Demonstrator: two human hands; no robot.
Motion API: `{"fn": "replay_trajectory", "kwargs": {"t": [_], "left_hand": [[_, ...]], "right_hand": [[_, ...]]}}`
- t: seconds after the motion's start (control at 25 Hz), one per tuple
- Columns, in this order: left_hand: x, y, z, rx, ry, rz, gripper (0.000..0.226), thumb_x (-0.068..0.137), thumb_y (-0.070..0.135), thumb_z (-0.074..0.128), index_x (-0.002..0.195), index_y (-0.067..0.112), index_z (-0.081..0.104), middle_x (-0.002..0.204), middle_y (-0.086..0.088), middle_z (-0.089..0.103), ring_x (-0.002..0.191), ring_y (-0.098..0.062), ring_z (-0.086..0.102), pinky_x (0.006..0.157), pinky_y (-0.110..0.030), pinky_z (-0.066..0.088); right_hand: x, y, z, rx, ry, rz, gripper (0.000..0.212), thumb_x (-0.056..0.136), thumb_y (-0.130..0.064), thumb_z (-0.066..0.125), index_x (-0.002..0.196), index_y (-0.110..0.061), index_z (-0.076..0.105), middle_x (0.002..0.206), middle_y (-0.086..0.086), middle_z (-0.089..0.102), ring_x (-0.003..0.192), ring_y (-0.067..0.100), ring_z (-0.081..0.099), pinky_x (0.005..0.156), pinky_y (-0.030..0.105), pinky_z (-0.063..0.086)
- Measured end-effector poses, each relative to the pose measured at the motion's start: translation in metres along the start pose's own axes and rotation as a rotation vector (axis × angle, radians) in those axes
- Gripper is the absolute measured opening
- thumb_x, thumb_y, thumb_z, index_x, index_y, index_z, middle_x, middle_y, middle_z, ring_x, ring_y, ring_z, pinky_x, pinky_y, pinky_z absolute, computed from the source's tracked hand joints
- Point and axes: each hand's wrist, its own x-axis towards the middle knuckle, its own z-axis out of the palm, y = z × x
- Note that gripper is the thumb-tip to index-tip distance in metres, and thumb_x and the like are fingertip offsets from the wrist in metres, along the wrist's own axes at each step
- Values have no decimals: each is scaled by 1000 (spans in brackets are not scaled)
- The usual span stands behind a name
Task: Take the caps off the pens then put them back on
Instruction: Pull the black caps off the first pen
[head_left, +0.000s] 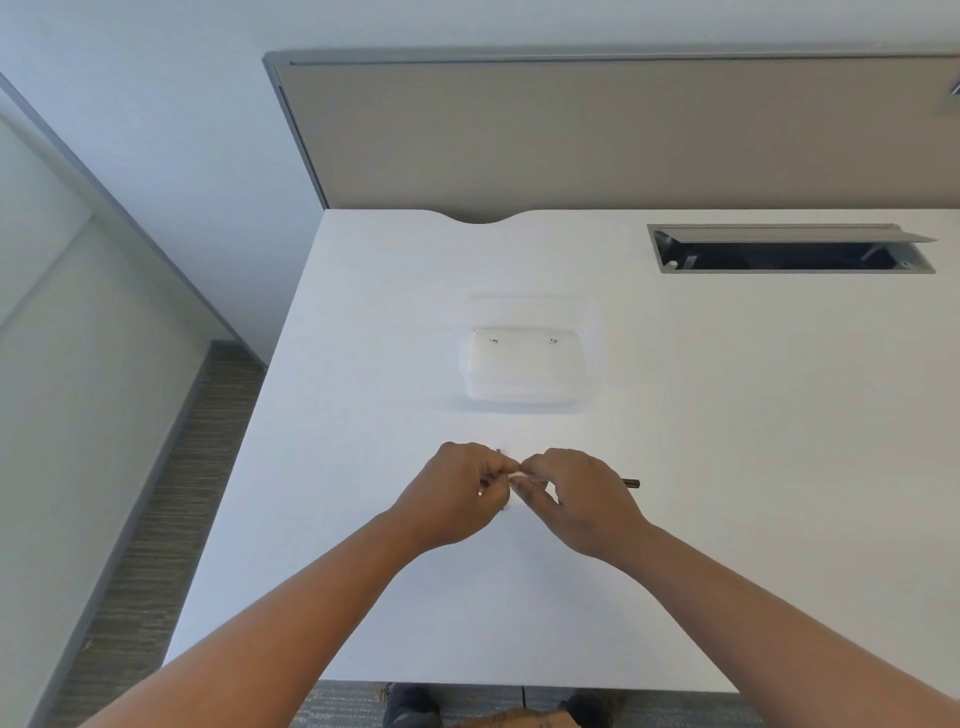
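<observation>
Left hand and right hand pinch together on a pen at frame centre; slippery grip could drop the hidden cap onto the tabletop.

clear tub, cable hatch, partition

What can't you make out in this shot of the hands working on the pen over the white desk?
- Head view: the pen shows only a dark tip past the right hand; the hands cover the rest.
- Whether the cap is on or off: hidden between the left hand and the right hand.
- Clear container: overexposed against the desk, so its contents cannot be told.
- Cable hatch: its inside is too dark.
</observation>
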Motion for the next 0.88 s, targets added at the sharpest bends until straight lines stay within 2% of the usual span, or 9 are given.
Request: {"fn": "replay_trajectory", "kwargs": {"t": [0.12,0.28,0.4,0.52,0.64,0.8,0.88], "left_hand": [[1,2,1,-26,16,-16,32,84,23,55,101,45,72,82,13,72,79,-13,68,76,-36,58],[1,2,2,-55,35,-45,22,80,27,56,91,29,76,78,13,72,75,-11,69,75,-37,58],[2,2,1,-36,18,-94,18,82,24,58,90,25,74,77,7,74,73,-13,69,76,-38,59],[3,5,-3,86,-85,-134,21,88,25,53,96,21,71,75,6,71,64,-11,61,67,-32,55],[2,8,-3,254,-191,-85,26,91,28,42,77,11,58,61,-3,54,52,-15,38,52,-34,37],[3,8,-7,461,-284,-46,37,97,34,32,81,9,54,72,-8,59,62,-25,51,57,-39,44],[4,9,-7,544,-311,-21,38,96,36,29,76,10,48,70,-7,56,64,-27,52,57,-38,41]], "right_hand": [[0,-3,-1,12,-48,17,41,103,-53,39,93,-25,68,81,-6,70,72,15,58,68,37,49],[2,-5,-1,4,-106,50,40,103,-45,43,78,-18,58,64,-3,56,68,25,56,61,39,42],[3,-5,0,-27,-118,57,35,103,-42,47,79,-19,56,67,-5,54,68,22,52,58,35,36],[0,-3,0,-34,-115,56,29,103,-41,49,81,-24,52,65,-8,50,65,19,47,54,33,32],[-3,-5,-2,-52,-102,30,25,102,-42,48,81,-29,52,63,-10,49,63,18,48,54,33,33],[-4,-9,-3,-101,-100,-11,32,103,-46,40,81,-27,53,68,-7,55,66,18,53,58,34,38],[-4,-9,-4,-129,-104,-23,35,103,-46,39,81,-23,55,70,-4,58,67,20,55,58,35,39]]}}
